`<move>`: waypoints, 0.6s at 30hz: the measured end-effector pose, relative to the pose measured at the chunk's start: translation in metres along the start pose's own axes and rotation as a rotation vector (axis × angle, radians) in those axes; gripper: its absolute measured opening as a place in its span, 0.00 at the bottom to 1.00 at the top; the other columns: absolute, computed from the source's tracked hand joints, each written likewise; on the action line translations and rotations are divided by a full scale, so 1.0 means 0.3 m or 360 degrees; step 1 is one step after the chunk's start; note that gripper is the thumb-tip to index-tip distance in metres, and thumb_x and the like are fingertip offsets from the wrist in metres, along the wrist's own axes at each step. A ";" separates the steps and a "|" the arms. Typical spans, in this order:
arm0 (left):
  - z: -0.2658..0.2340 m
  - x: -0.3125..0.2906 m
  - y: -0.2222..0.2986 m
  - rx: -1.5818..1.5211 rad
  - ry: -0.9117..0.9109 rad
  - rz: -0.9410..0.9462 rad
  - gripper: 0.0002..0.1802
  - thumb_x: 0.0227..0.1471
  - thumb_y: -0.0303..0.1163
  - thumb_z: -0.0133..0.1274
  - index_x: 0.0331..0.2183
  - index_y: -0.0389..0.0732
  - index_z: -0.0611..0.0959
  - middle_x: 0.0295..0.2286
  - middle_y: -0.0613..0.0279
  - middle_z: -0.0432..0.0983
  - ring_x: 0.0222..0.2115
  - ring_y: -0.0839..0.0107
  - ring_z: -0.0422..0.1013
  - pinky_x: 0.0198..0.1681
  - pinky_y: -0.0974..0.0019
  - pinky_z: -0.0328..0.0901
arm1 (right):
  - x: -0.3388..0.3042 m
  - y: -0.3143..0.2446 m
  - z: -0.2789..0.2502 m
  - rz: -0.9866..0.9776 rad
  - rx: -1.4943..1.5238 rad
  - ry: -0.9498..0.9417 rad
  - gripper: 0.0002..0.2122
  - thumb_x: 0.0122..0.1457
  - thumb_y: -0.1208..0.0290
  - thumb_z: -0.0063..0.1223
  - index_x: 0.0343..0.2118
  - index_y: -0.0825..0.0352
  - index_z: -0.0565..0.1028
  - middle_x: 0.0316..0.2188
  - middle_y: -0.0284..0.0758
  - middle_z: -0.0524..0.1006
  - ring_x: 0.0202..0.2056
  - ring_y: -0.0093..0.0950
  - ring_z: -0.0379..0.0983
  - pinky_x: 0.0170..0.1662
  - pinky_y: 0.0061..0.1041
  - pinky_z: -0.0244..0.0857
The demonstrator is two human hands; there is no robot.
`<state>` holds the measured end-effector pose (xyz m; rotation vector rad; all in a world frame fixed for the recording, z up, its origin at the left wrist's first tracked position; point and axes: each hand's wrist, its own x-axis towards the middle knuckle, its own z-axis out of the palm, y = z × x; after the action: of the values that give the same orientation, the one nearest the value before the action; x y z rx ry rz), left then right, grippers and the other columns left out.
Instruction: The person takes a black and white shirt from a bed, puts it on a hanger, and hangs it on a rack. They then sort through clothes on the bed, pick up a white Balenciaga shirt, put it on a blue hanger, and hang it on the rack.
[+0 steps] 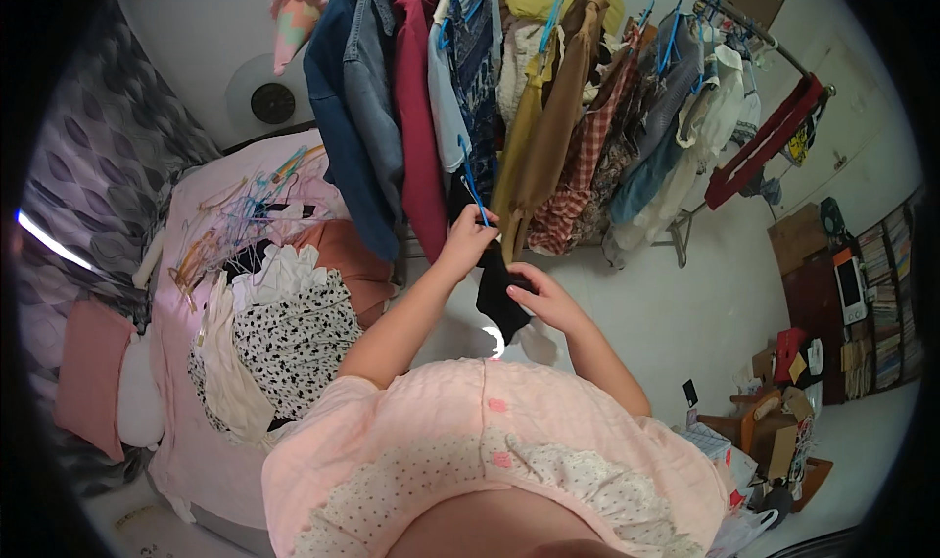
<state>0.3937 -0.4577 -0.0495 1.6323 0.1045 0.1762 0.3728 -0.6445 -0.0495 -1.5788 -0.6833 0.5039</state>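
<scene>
In front of my chest, my left hand point(466, 243) is closed around the lower end of a blue clothes hanger point(472, 186). A black garment point(500, 302) hangs down from beside that hand, in folds that hide its kind. My right hand point(544, 299) has its thumb and fingers on the right edge of the black cloth, gripping it. Just beyond both hands, the hanging clothes begin, among them a dark red garment point(419, 117) and an olive-yellow one point(521, 127).
A metal rail point(729, 10) carries several garments on hangers. To my left, a bed with a pink sheet point(196, 225) bears a heap of loose hangers point(259, 210) and a spotted black-and-white garment point(299, 318). Boxes and clutter point(774, 441) stand at the right, near a bookshelf point(886, 303).
</scene>
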 end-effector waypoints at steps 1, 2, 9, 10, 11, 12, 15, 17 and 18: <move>-0.025 -0.015 0.040 -0.0118 -0.0023 -0.0102 0.11 0.39 0.23 0.47 0.31 0.36 0.68 0.23 0.66 0.66 0.19 0.82 0.59 0.23 0.76 0.57 | 0.022 -0.006 0.000 0.0075 0.0132 -0.0025 0.15 0.52 0.71 0.49 0.42 0.69 0.66 0.37 0.32 0.69 0.37 0.18 0.64 0.41 0.17 0.58; -0.051 -0.017 0.045 -0.0097 -0.0003 -0.0067 0.10 0.39 0.22 0.46 0.30 0.36 0.68 0.23 0.66 0.66 0.19 0.82 0.59 0.24 0.77 0.57 | 0.046 -0.011 -0.001 0.0151 0.0265 -0.0051 0.15 0.52 0.70 0.49 0.42 0.69 0.66 0.37 0.32 0.69 0.38 0.18 0.64 0.42 0.17 0.58; -0.223 -0.074 0.013 0.0219 0.0084 0.0121 0.06 0.40 0.22 0.44 0.27 0.38 0.70 0.17 0.72 0.59 0.14 0.85 0.52 0.18 0.78 0.50 | 0.270 0.081 -0.023 0.0161 0.0138 0.0355 0.12 0.51 0.72 0.49 0.38 0.68 0.67 0.33 0.31 0.70 0.36 0.20 0.65 0.41 0.18 0.59; -0.247 -0.076 0.008 0.0266 0.0053 0.0076 0.06 0.40 0.22 0.45 0.27 0.37 0.69 0.19 0.70 0.61 0.15 0.85 0.54 0.19 0.77 0.52 | 0.324 0.089 -0.019 0.0110 0.0153 0.0436 0.12 0.51 0.71 0.50 0.38 0.68 0.67 0.32 0.31 0.70 0.36 0.20 0.64 0.41 0.18 0.58; -0.266 -0.070 0.003 0.0275 0.0070 0.0079 0.06 0.40 0.22 0.45 0.27 0.37 0.69 0.19 0.70 0.61 0.15 0.85 0.54 0.19 0.77 0.52 | 0.377 0.095 -0.021 0.0085 0.0128 0.0470 0.14 0.50 0.71 0.51 0.39 0.69 0.66 0.33 0.31 0.69 0.35 0.21 0.64 0.41 0.19 0.58; -0.281 -0.070 0.016 0.0250 0.0111 0.0115 0.05 0.40 0.22 0.45 0.26 0.37 0.69 0.18 0.70 0.61 0.15 0.86 0.54 0.19 0.77 0.51 | 0.436 0.097 -0.010 0.0033 0.0148 0.0492 0.15 0.49 0.70 0.51 0.40 0.69 0.65 0.34 0.32 0.68 0.36 0.21 0.64 0.41 0.19 0.58; -0.321 -0.043 0.103 0.0284 0.0158 0.0202 0.03 0.40 0.22 0.45 0.24 0.38 0.69 0.16 0.72 0.60 0.14 0.87 0.53 0.17 0.78 0.49 | 0.616 0.071 0.009 -0.0131 0.0085 0.0616 0.19 0.48 0.69 0.53 0.41 0.69 0.63 0.36 0.35 0.68 0.37 0.23 0.64 0.42 0.21 0.59; -0.354 -0.004 0.168 0.0327 0.0065 0.0237 0.04 0.39 0.22 0.47 0.24 0.38 0.70 0.17 0.75 0.61 0.15 0.88 0.52 0.18 0.81 0.48 | 0.749 0.034 -0.004 -0.0264 0.0033 0.0722 0.22 0.46 0.67 0.55 0.43 0.71 0.61 0.39 0.40 0.66 0.41 0.30 0.63 0.45 0.26 0.57; -0.367 0.020 0.203 0.0332 0.0043 0.0242 0.03 0.39 0.22 0.47 0.24 0.38 0.71 0.17 0.75 0.61 0.16 0.88 0.52 0.19 0.81 0.49 | 0.831 0.025 -0.027 -0.0358 0.0012 0.0761 0.25 0.45 0.65 0.56 0.43 0.71 0.60 0.41 0.43 0.64 0.43 0.33 0.62 0.46 0.28 0.56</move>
<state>0.3777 -0.3528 0.0184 1.8469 0.0194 0.3127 0.5605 -0.4802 -0.0385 -1.5159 -0.4799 -0.0422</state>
